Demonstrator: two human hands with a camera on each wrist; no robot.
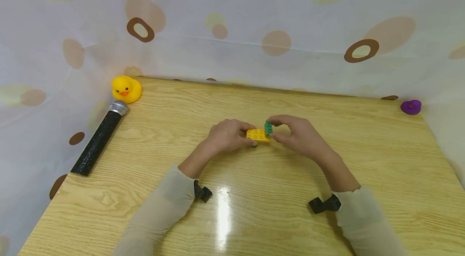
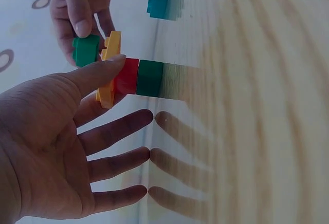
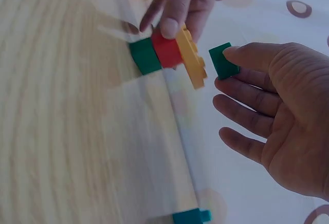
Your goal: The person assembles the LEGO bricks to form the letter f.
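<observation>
A small stack stands on the table: a green brick at the bottom, a red brick on it, and a yellow building block with studs on top. My left hand pinches this stack between thumb and forefinger near the red and yellow pieces, its other fingers spread. Between thumb and fingertips, my right hand holds a second green brick over the right end of the yellow block. In the right wrist view, a gap shows between that green brick and the yellow studs.
A teal brick sits on the table beyond the hands in the left wrist view. At the left edge lie a black microphone and a yellow rubber duck. A small purple toy is at the far right corner. Patterned curtain borders the table.
</observation>
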